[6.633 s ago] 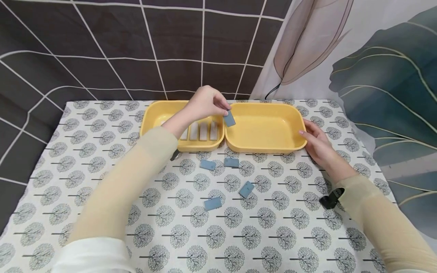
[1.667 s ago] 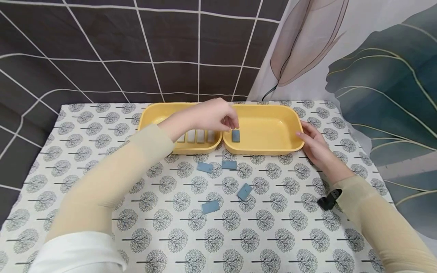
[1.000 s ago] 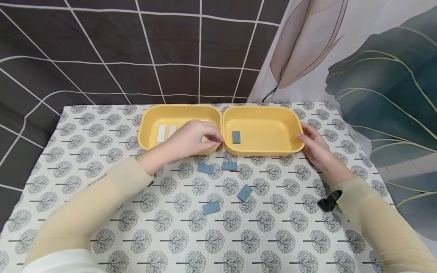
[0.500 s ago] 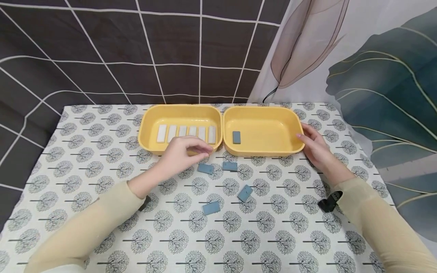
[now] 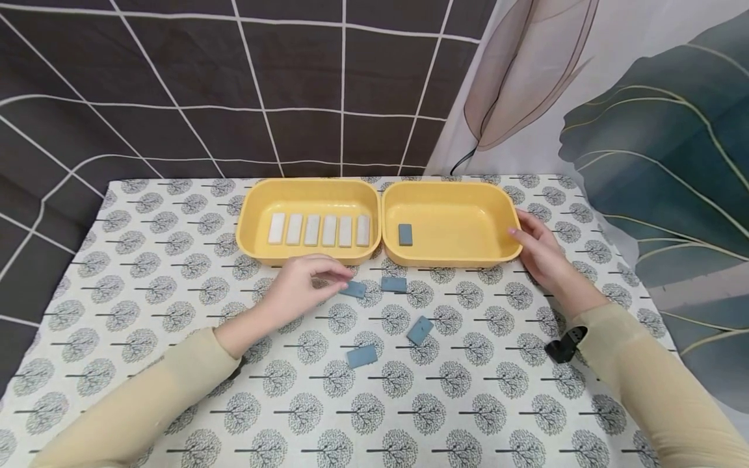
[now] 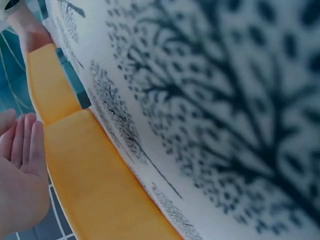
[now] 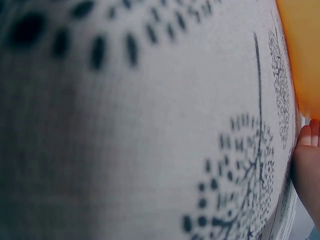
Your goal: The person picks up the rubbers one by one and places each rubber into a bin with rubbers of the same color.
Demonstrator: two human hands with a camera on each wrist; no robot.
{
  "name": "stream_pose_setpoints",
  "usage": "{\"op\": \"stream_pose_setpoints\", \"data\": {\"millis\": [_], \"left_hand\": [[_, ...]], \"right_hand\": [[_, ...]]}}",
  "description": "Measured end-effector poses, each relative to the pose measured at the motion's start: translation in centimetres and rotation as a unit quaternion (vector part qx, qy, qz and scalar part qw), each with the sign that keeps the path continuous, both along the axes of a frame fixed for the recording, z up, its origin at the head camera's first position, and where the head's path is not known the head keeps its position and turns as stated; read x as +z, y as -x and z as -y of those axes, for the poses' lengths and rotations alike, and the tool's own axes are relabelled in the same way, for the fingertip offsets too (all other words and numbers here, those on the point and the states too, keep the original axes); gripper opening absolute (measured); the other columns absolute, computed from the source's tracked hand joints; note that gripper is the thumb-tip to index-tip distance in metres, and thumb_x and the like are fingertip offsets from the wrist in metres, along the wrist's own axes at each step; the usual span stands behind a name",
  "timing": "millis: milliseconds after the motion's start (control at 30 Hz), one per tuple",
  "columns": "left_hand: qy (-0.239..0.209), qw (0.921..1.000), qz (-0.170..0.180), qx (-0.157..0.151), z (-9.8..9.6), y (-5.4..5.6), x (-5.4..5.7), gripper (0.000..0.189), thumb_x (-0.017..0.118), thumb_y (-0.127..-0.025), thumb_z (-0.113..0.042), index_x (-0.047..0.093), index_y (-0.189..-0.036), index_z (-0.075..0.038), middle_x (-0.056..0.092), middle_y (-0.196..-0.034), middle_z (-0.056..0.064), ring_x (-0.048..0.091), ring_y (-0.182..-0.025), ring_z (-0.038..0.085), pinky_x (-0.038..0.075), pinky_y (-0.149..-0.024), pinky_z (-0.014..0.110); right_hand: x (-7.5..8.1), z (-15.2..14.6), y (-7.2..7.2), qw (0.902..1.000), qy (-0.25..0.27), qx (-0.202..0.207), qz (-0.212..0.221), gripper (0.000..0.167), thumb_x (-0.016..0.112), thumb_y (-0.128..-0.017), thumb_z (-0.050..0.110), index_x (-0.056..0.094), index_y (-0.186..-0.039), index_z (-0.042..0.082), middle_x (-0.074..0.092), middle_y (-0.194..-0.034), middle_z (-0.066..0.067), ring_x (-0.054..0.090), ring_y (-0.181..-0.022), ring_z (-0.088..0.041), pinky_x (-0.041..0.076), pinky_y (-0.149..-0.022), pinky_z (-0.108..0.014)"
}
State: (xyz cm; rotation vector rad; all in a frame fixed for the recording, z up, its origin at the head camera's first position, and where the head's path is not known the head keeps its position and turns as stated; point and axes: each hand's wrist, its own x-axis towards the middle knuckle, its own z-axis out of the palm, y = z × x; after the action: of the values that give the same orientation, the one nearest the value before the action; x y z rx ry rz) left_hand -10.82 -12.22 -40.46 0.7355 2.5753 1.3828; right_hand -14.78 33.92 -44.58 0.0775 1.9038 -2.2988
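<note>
My left hand [image 5: 301, 286] is low over the cloth, thumb and fingertips at the left end of a blue rectangular block [image 5: 354, 290]. In the left wrist view its fingers [image 6: 25, 140] look fairly straight, with nothing visible between them. My right hand [image 5: 543, 253] holds the right end of a yellow box [image 5: 453, 262], thumb at the rim and fingers outside. One blue block [image 5: 405, 234] stands inside that box at its left. Next to it, the left yellow box [image 5: 310, 190] holds a row of several white blocks [image 5: 312, 230].
More blue blocks lie loose on the tree-print cloth: one [image 5: 394, 285] before the boxes, one [image 5: 419, 331] nearer, and one [image 5: 362, 356] nearest. The two boxes stand side by side. A dark gridded curtain [image 5: 234, 84] hangs behind the table.
A blue block has gone from my left hand into the right box, at its left side. The left hand then moved back and down to a loose blue block; the right hand stayed.
</note>
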Motion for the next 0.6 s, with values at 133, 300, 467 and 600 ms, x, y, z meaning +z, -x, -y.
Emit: {"op": "stream_pose_setpoints", "data": {"millis": [133, 300, 467, 600], "left_hand": [[0.014, 0.9997, 0.002, -0.021, 0.05, 0.05, -0.17, 0.026, 0.083, -0.088, -0.003, 0.080, -0.113, -0.006, 0.082, -0.112, 0.008, 0.077, -0.099, 0.022, 0.067, -0.095, 0.036], [0.037, 0.9980, 0.005, -0.051, 0.15, 0.32, -0.59, 0.028, 0.084, -0.087, -0.004, 0.079, -0.115, -0.005, 0.081, -0.114, 0.009, 0.077, -0.098, 0.020, 0.067, -0.093, 0.034], [0.067, 0.9958, -0.009, -0.062, 0.06, 0.62, -0.98, 0.031, 0.084, -0.087, -0.006, 0.078, -0.117, -0.007, 0.080, -0.115, 0.007, 0.075, -0.098, 0.019, 0.066, -0.097, 0.038], [0.099, 0.9927, -0.010, -0.068, -0.16, 0.73, -1.01, 0.035, 0.084, -0.088, -0.009, 0.076, -0.122, -0.008, 0.079, -0.121, 0.006, 0.074, -0.106, 0.022, 0.063, -0.102, 0.042]], "right_hand": [[-0.09, -0.02, 0.02, 1.0000, -0.001, 0.000, -0.002, 0.041, 0.054, -0.107, -0.001, 0.050, -0.145, 0.016, 0.054, -0.138, 0.005, 0.056, -0.124, -0.009, 0.054, -0.105, -0.011], [-0.15, 0.00, 0.07, 1.0000, 0.004, 0.002, -0.003, 0.042, 0.053, -0.107, -0.001, 0.049, -0.146, 0.015, 0.054, -0.139, 0.005, 0.055, -0.125, -0.009, 0.054, -0.106, -0.011], [-0.13, 0.00, 0.07, 1.0000, 0.005, 0.002, -0.005, 0.041, 0.054, -0.107, -0.001, 0.051, -0.145, 0.016, 0.054, -0.139, 0.004, 0.056, -0.124, -0.009, 0.054, -0.106, -0.011], [-0.15, -0.02, 0.06, 0.9999, 0.009, 0.002, -0.006, 0.040, 0.053, -0.107, -0.001, 0.052, -0.143, 0.017, 0.055, -0.139, 0.004, 0.057, -0.123, -0.009, 0.055, -0.105, -0.012]]}}
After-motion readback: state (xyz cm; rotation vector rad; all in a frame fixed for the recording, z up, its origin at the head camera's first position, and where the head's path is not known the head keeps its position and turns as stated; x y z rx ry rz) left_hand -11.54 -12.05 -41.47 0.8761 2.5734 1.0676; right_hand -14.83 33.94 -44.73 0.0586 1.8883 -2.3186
